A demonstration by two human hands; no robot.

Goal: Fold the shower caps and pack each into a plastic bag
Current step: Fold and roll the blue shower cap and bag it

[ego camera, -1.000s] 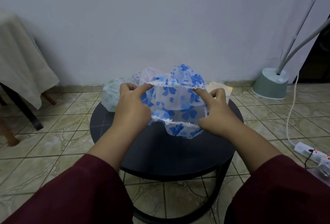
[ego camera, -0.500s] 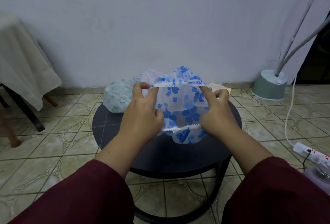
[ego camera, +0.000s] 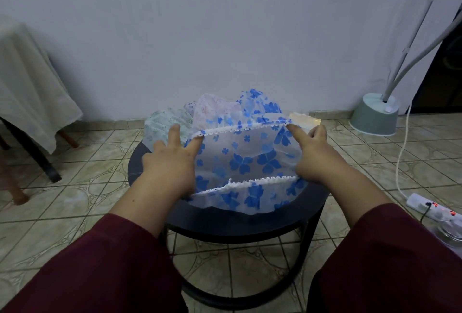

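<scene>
We see the translucent white shower cap with blue flower print and white lace elastic point(ego camera: 247, 162) stretched wide between our two hands, above the round dark table point(ego camera: 250, 222). Our left hand point(ego camera: 170, 165) has its fingers inside the opening, index finger extended under the far lace edge. Our right hand point(ego camera: 315, 155) mirrors it, index finger hooked into the far edge, thumb hidden. Beyond our left hand lie a green-patterned cap point(ego camera: 162, 125) and a pink-patterned cap point(ego camera: 212, 108); beyond our right hand, a pale yellow item point(ego camera: 305, 119).
</scene>
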